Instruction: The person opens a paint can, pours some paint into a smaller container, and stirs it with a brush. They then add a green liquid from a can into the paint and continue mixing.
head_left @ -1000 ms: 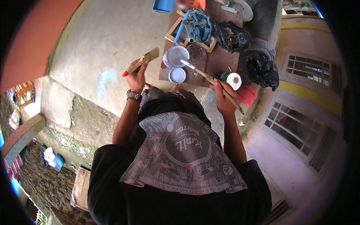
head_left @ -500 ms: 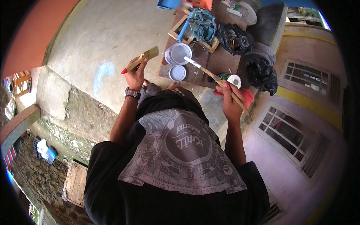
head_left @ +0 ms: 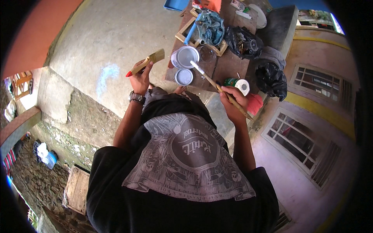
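Observation:
My left hand (head_left: pixel 140 79) is closed around a flat paintbrush (head_left: pixel 147 63) with a wooden handle, a red tip and pale bristles that point up and right. In my right hand (head_left: pixel 234 104) is a wooden stick (head_left: pixel 214 83) whose far end is coated white. That white end hangs over the rim of an open paint can (head_left: pixel 187 57), and I cannot tell whether it touches. Just in front of the can lies a round lid (head_left: pixel 183 77) with a grey-white face. A green and white tin (head_left: pixel 237 85) stands beyond my right hand, beside a red cloth (head_left: pixel 254 104).
A brown table (head_left: pixel 233 69) carries the cans. Farther back on it are wooden frames (head_left: pixel 221 49), a crumpled blue-grey cloth (head_left: pixel 211 28), black plastic bags (head_left: pixel 271 80) and a white plate (head_left: pixel 258 16). A blue tray (head_left: pixel 176 4) sits at the far edge. A wall with windows (head_left: pixel 293 138) rises at right.
My right hand has moved slightly left and nearer to me with the stick, uncovering more of the green and white tin. My left hand and the paintbrush stay almost still.

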